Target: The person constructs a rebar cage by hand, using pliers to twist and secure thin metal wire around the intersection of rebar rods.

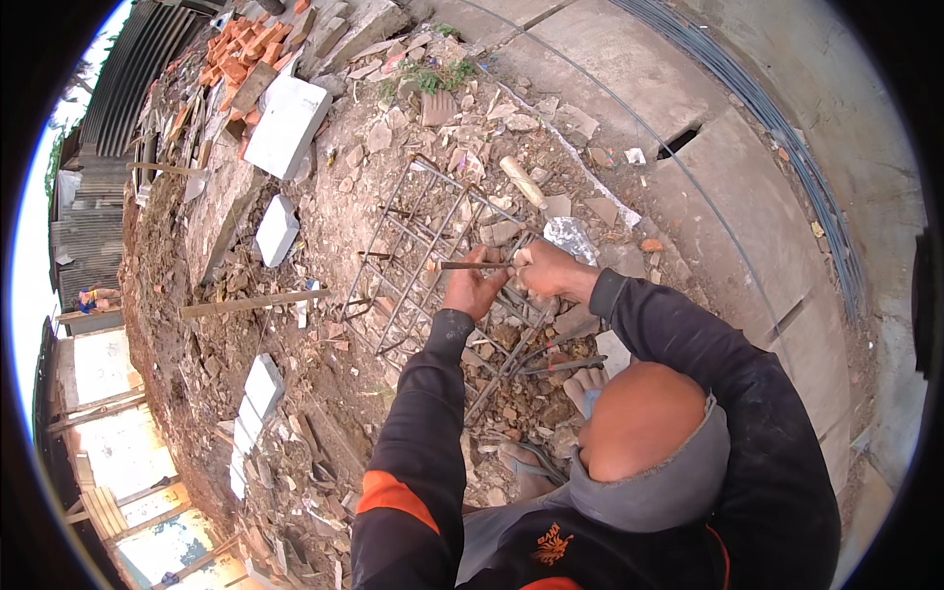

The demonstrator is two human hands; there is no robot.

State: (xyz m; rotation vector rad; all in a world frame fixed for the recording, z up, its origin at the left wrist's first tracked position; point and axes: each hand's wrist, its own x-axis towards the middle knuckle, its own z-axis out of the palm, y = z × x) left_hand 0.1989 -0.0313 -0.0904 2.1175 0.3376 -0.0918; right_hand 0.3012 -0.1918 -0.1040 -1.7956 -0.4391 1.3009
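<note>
A welded-looking cage of thin steel reinforcing bars (430, 258) lies on the rubble in front of me, its rods crossing in a grid. My left hand (476, 287) is at the cage's right side, fingers curled round a short rusty rod (470, 265) that points left. Close beside it, my right hand (547, 269) is closed at the rod's right end, over the bars. What its fingers grip is hidden. More crossing bars (506, 366) run down between my arms toward my feet.
Broken concrete and stones cover the ground. White blocks (287, 126) and a wooden stick (254, 303) lie left, orange bricks (246, 49) farther back. Crumpled foil (570, 238) and a pale cylinder (522, 182) lie near the cage. Long steel bars (787, 147) line the right wall.
</note>
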